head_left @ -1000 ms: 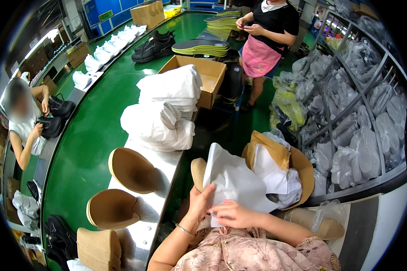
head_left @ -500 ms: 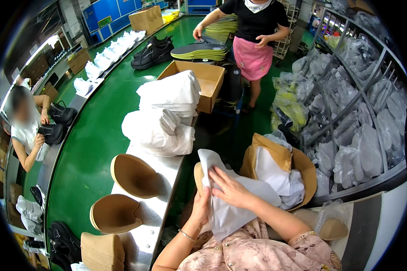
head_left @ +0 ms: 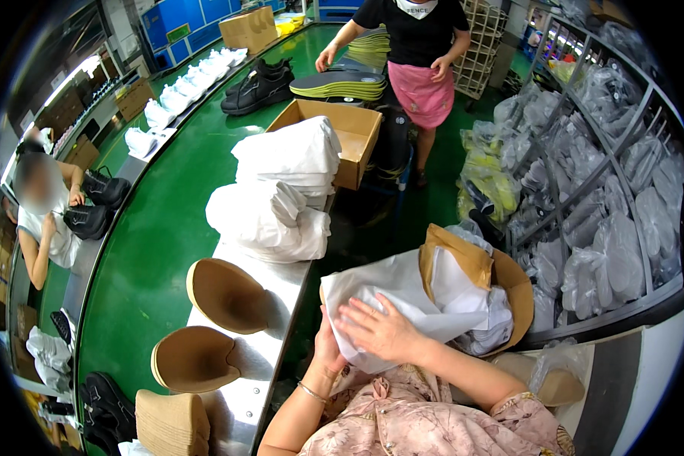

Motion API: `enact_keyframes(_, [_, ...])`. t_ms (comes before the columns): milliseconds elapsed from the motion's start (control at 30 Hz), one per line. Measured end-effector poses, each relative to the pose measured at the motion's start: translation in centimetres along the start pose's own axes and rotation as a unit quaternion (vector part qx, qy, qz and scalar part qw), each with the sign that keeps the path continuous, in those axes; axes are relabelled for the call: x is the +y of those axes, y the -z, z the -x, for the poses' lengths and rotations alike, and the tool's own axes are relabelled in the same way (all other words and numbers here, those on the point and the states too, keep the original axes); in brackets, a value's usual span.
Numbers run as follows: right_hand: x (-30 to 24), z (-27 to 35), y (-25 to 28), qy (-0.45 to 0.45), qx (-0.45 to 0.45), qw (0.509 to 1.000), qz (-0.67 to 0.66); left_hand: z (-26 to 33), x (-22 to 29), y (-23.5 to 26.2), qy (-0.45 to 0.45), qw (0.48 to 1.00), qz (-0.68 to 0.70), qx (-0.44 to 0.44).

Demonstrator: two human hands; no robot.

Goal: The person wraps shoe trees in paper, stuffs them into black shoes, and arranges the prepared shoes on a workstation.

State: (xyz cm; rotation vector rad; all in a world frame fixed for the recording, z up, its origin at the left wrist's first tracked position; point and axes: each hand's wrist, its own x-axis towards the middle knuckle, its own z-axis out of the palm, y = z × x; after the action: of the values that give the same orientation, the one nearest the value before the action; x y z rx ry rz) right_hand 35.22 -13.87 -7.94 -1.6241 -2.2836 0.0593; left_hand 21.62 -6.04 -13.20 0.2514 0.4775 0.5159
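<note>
A sheet of white paper (head_left: 391, 285) spreads in front of my chest, its right end hanging over the open carton beside me. My left hand (head_left: 328, 346) grips the sheet's left edge from the side, thumb upward. Flat on top of the paper lies my right hand (head_left: 380, 330), fingers stretched and slightly apart. Whatever is under the sheet is hidden. On the metal ledge to my left stand two curved brown cardboard pieces (head_left: 224, 295), with a stack of similar brown pieces (head_left: 172, 422) nearer to me.
Two white paper-wrapped stacks (head_left: 266, 222) sit farther along the ledge, before an open box (head_left: 357, 140). A carton of paper (head_left: 518, 304) stands at my right, near a rack of bagged items (head_left: 570, 190). Co-workers stand across the green belt (head_left: 159, 228) and at the far end.
The white paper has come leftward over the brown cardboard piece that showed at my left hand, which is now covered. My right hand has turned flatter and moved slightly down.
</note>
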Motion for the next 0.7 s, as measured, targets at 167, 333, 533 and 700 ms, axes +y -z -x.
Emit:
enact_keyframes(167, [1.7, -0.7, 0.0, -0.083, 0.061, 0.994, -0.044, 0.2, -0.6, -0.3, -0.006, 1.000, -0.020, -0.008])
enact_keyframes(333, [2.3, -1.3, 0.7, -0.182, 0.050, 0.981, -0.054, 0.4, -0.5, -0.8, 0.014, 0.999, -0.031, -0.042])
enact_keyframes(533, [2.5, -1.7, 3.1, -0.234, -0.081, 0.962, -0.111, 1.1, -0.4, -0.8, -0.032, 0.994, -0.046, -0.091])
enact_keyframes(700, [2.3, -1.4, 3.6, -0.221, -0.089, 0.964, -0.117, 1.3, -0.4, -1.6, -0.035, 0.993, -0.060, -0.101])
